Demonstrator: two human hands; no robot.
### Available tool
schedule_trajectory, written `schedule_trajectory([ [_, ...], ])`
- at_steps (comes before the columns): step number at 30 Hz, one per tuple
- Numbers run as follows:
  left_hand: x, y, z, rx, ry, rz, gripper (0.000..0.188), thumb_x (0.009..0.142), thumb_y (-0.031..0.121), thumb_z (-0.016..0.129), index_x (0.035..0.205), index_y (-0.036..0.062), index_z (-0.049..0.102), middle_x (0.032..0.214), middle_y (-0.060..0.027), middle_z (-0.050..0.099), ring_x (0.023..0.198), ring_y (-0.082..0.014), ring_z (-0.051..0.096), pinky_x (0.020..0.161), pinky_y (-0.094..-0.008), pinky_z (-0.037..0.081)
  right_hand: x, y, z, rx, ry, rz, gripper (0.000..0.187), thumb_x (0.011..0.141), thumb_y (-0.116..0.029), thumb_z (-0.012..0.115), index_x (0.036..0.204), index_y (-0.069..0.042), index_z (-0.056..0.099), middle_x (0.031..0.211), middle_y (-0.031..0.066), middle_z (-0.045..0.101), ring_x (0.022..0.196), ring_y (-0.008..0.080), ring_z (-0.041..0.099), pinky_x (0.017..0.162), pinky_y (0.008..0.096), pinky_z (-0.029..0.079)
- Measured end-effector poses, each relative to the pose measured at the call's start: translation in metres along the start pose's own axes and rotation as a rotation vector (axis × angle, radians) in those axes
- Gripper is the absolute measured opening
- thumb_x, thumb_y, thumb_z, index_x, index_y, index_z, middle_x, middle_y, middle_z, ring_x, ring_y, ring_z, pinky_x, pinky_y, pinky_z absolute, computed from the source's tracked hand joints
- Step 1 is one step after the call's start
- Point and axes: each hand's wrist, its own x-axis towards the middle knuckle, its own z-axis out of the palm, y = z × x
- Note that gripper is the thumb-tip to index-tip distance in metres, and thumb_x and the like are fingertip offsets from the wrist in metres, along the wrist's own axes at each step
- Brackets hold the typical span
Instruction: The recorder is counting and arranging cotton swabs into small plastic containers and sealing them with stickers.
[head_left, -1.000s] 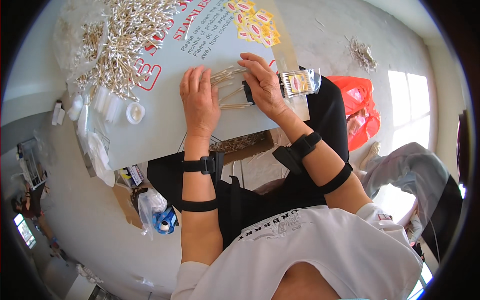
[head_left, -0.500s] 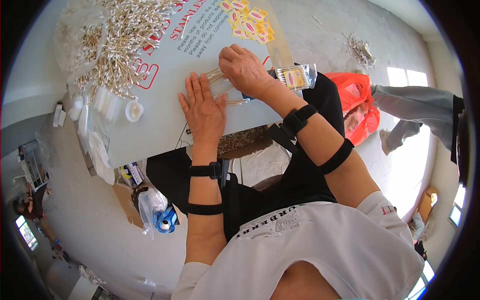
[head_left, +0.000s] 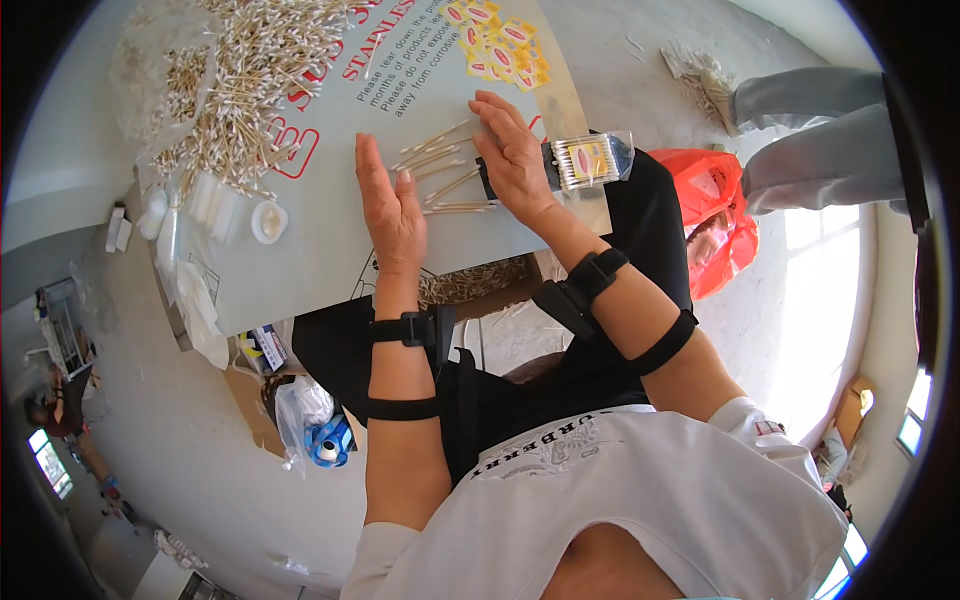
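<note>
Several loose cotton swabs (head_left: 436,160) lie roughly side by side on the table between my two hands. To their left, my left hand (head_left: 394,218) stands on its edge, fingers together and stretched out, palm facing the swabs. At their right ends is my right hand (head_left: 516,168), also with straight fingers and nothing gripped. A dark flat object (head_left: 488,182) shows partly beneath the right hand; its kind is hidden. Just right of that hand sits a clear pack of cotton swabs (head_left: 586,162) with a yellow label inside, near the table's right edge.
A big heap of cotton swabs (head_left: 265,90) spills from a plastic bag at the far left. Yellow labels (head_left: 505,50) lie at the back. A small round tub (head_left: 268,222) stands near clear plastic pieces (head_left: 214,206). Beyond my leg is a red bag (head_left: 705,215); a person's legs (head_left: 820,150) stand there.
My hands have drawn apart. The left has turned from flat onto its edge, and the right has gone from closed fingers to straight ones. Swabs lie uncovered. The other person's legs have shifted.
</note>
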Motion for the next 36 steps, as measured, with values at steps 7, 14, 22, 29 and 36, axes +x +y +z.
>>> schedule_trajectory([
  [7,0.012,0.001,0.022,-0.162,-0.086,-0.005,0.050,0.103,0.024,0.041,0.149,0.0044,0.032,0.150,-0.0152,0.038,0.139,-0.0287,0.036,0.114,-0.0389,0.028,0.008,0.003,0.016,0.065,-0.099,0.008,0.029,0.095,-0.001,0.049,0.122,0.003,0.057,0.135,0.0160,0.052,0.124,0.0258,0.050,0.102,0.0315,0.040],
  [14,0.001,0.011,0.027,-0.453,0.102,-0.149,0.053,0.103,0.026,0.043,0.148,0.0006,0.031,0.150,-0.0183,0.035,0.141,-0.0271,0.031,0.116,-0.0398,0.025,-0.005,0.001,0.021,0.174,0.032,0.005,0.027,0.097,-0.005,0.049,0.122,0.004,0.055,0.133,0.0205,0.052,0.125,0.0307,0.050,0.103,0.0333,0.039],
  [22,-0.005,0.017,0.030,-0.651,0.258,-0.192,0.044,0.099,0.017,0.051,0.138,-0.0016,0.044,0.144,-0.0174,0.043,0.136,-0.0270,0.038,0.114,-0.0405,0.028,-0.014,-0.002,0.020,0.236,0.014,0.053,0.029,0.100,-0.009,0.048,0.126,0.002,0.056,0.140,0.0140,0.048,0.126,0.0198,0.047,0.103,0.0287,0.038],
  [29,-0.007,0.007,-0.003,0.282,0.051,0.108,0.024,0.073,0.001,0.069,0.095,0.0096,0.066,0.108,-0.0088,0.057,0.106,-0.0298,0.051,0.094,-0.0426,0.040,-0.018,-0.007,-0.012,-0.175,-0.136,-0.016,0.015,0.082,-0.002,0.066,0.097,-0.003,0.066,0.105,0.0099,0.059,0.093,0.0230,0.061,0.078,0.0324,0.050],
  [36,-0.003,0.007,-0.008,0.370,-0.055,0.171,0.017,0.070,0.003,0.072,0.084,0.0093,0.066,0.099,-0.0034,0.056,0.102,-0.0283,0.051,0.088,-0.0423,0.040,-0.019,-0.007,-0.013,-0.413,-0.227,-0.250,0.014,0.073,-0.001,0.069,0.085,-0.004,0.064,0.091,0.0103,0.058,0.086,0.0305,0.061,0.074,0.0373,0.050],
])
